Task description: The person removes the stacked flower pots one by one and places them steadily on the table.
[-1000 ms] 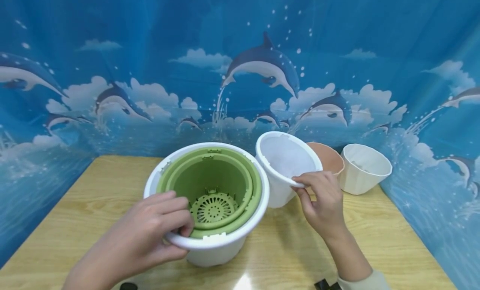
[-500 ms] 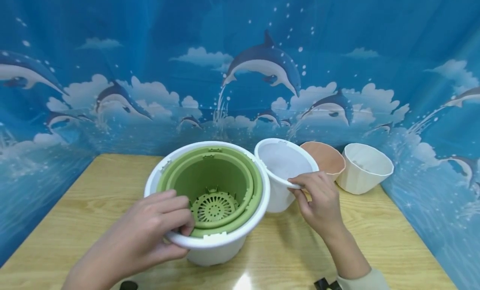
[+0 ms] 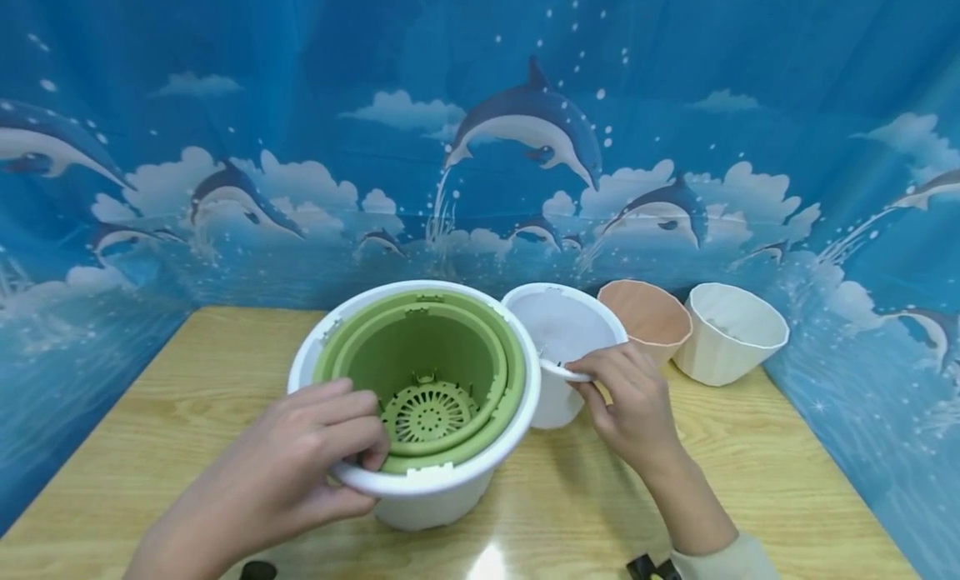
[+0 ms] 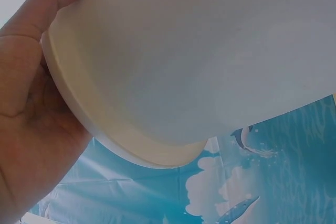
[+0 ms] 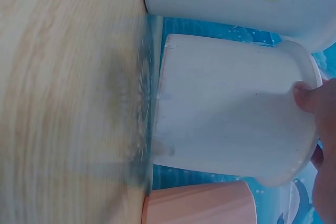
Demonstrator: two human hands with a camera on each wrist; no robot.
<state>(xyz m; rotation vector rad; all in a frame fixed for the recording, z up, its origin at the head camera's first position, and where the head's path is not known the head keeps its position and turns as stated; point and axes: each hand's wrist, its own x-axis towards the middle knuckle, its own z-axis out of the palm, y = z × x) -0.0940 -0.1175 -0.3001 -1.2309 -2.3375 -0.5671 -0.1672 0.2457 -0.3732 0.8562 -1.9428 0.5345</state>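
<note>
My left hand [image 3: 300,447] grips the near-left rim of a large white flower pot [image 3: 442,513]. Nested inside that pot are green plastic pot liners [image 3: 420,355], the inner one with a slotted bottom. In the left wrist view the thumb lies along the outside of the white wall, under the rim. A smaller white flower pot [image 3: 555,401] stands right beside the large one, and my right hand [image 3: 633,397] pinches its front rim, thumb outside. Seen from the right wrist, the base of this smaller pot [image 5: 231,103] is close over the wooden table.
Behind my right hand are a terracotta-coloured pot [image 3: 645,313] and a cream faceted pot [image 3: 731,334]. The wooden table [image 3: 187,380] backs onto a blue dolphin-print curtain [image 3: 337,147]. A small black object [image 3: 258,570] shows at the front edge.
My right hand has brought the smaller white pot down and to the left, against the large pot in the head view. The left hand and the large pot have stayed put.
</note>
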